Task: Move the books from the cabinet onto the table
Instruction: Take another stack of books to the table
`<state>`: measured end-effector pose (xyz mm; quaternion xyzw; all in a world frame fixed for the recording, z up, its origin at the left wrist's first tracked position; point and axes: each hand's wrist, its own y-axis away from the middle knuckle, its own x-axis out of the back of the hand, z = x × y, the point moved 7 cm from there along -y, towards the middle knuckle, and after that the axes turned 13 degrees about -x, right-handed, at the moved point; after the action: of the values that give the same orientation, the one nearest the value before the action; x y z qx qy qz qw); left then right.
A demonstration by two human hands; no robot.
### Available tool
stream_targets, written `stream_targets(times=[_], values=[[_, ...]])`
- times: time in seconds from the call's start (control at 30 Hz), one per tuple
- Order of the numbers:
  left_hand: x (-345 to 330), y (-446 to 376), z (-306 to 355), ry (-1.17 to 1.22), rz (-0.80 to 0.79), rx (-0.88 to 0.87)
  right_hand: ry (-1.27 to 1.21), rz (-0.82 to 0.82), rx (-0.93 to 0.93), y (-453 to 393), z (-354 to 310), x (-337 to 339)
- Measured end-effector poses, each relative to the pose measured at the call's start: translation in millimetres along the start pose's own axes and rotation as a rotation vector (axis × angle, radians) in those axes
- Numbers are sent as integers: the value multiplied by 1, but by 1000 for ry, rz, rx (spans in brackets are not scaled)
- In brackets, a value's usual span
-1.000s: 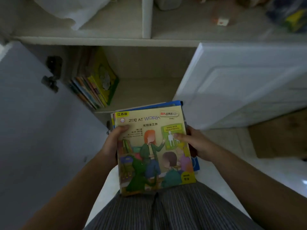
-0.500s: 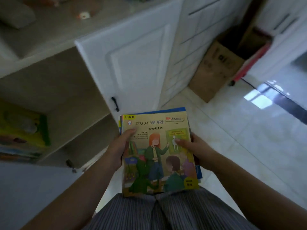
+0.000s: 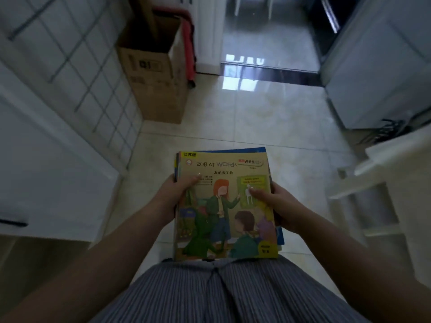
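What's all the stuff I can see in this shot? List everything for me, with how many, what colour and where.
stack of books: several, exact count hidden; top cover yellow with cartoon figures, a blue one beneath; centre, held above the lap.
cardboard box: one, brown, open at the top; on the floor, upper left, beside the cabinet.
red item: one, red; behind the box, kind unclear.
cabinet doors: white, panelled; along the left.
floor: pale glossy tiles; middle.
white furniture: white; right edge, kind unclear.
striped garment: grey stripes; bottom centre.
left hand: one; grips the stack's left edge, thumb on the cover.
right hand: one; grips the right edge, thumb on the cover.
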<state>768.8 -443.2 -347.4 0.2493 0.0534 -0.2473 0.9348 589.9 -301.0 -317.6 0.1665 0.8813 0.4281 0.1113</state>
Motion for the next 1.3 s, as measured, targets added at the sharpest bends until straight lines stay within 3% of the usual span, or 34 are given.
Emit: stream_targets(times=[0.17,0.4,0.77,1.07,1.3], values=[[-123,-4,-26,-130,-248,39,-135,125,24,39,34,112],[-284,-6,-67,-252,-344,58,-391,323,88,90,88,254],[-427,-40,-99,-442,-554,108,-684,474,49,101,132,356],[-601,-112,-90,-574,-949,94,-977,671,70,85,114,462],[-697,-128,-97,-627,-1143,135,-1164,795,141,97,106,513]])
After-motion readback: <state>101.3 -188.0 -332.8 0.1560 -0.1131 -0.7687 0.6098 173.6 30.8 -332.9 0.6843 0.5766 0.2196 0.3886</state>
